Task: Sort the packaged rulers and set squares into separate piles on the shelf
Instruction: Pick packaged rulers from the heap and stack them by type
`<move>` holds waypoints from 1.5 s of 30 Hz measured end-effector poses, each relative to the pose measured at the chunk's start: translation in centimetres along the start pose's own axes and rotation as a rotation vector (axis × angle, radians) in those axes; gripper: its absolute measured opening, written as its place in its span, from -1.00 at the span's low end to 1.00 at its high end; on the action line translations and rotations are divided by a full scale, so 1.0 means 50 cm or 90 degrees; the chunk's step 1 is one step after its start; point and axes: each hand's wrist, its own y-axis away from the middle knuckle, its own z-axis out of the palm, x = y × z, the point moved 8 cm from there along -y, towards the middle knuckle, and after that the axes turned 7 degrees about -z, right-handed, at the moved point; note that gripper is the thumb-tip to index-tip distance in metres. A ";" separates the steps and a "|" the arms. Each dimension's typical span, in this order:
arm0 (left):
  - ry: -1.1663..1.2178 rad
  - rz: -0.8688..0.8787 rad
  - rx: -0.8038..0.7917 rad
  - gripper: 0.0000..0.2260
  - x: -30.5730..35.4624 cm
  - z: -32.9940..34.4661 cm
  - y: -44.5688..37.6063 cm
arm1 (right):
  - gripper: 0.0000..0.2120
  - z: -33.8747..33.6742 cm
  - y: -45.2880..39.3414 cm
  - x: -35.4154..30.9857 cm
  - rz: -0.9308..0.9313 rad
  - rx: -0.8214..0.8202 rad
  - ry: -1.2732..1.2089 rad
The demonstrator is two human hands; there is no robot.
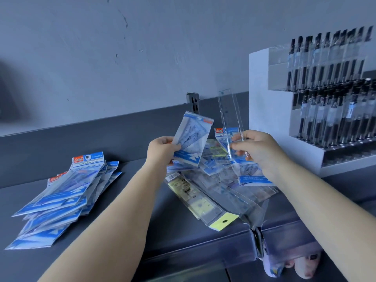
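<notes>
My left hand grips a blue packaged set square by its lower edge, tilted up above the shelf. My right hand pinches a clear packaged ruler that stands nearly upright. Below both hands a mixed heap of packaged rulers and set squares lies on the dark shelf. One ruler pack with a yellow header sticks out toward the front edge. A fanned pile of blue set square packs lies at the left of the shelf.
A white stepped display of black pens stands at the right on the shelf. A grey wall rises behind, with a metal bracket at the back rail. The shelf's front edge runs below the heap; feet in slippers show beneath.
</notes>
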 end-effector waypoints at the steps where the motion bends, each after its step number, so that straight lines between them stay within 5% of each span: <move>1: 0.032 -0.017 -0.006 -0.85 0.001 -0.005 0.005 | -0.86 0.007 0.003 -0.006 -0.003 -0.016 0.002; 10: 0.187 -0.027 -0.051 -0.73 0.030 -0.120 0.062 | -0.83 0.137 0.033 -0.118 -0.034 -0.129 -0.041; 22: 0.050 0.050 0.102 -0.79 -0.009 -0.475 0.064 | -0.84 0.453 0.103 -0.206 -0.043 -0.280 -0.046; 28: -0.267 0.079 0.181 -0.64 -0.051 -0.574 0.029 | -0.85 0.561 0.119 -0.214 -0.034 -0.306 -0.022; 32: -0.334 0.078 0.187 -0.72 -0.072 -0.660 0.026 | -0.85 0.652 0.139 -0.237 -0.045 -0.325 0.007; 38: -0.666 0.144 0.289 -0.66 -0.092 -0.831 0.064 | -0.85 0.857 0.211 -0.279 -0.046 -0.406 0.004; 45: -0.836 0.137 0.362 -0.65 -0.130 -1.033 0.105 | -0.85 1.089 0.300 -0.310 -0.038 -0.502 0.012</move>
